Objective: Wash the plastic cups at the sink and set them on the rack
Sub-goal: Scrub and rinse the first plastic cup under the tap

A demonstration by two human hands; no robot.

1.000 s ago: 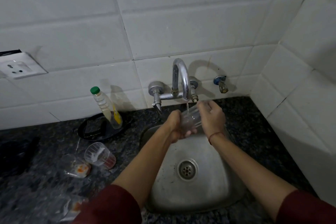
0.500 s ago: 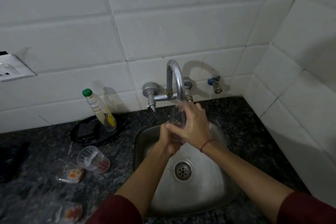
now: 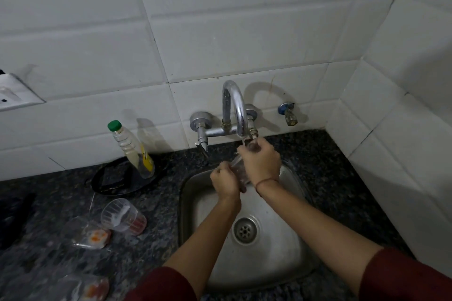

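Observation:
Over the steel sink [image 3: 281,247] I hold a clear plastic cup [image 3: 238,166] under the running tap [image 3: 234,110]. My left hand [image 3: 225,182] grips the cup's lower end. My right hand [image 3: 260,161] curls over its upper part, close beneath the spout, and hides most of it. A thin stream of water falls onto the cup. On the dark counter to the left lie three more clear cups on their sides: one with a red bottom [image 3: 123,217], one with orange residue [image 3: 89,234], and one at the lower edge [image 3: 83,288]. No rack is in view.
A bottle with a green cap [image 3: 132,149] stands on a black round plate [image 3: 117,178] against the tiled wall. A second small wall tap [image 3: 288,112] sits right of the faucet. A wall socket [image 3: 12,95] is at far left. A dark object [image 3: 12,217] lies on the left counter.
My right hand has shifted up over the cup towards the spout, and my left hand has slid lower on it. The view has drifted slightly.

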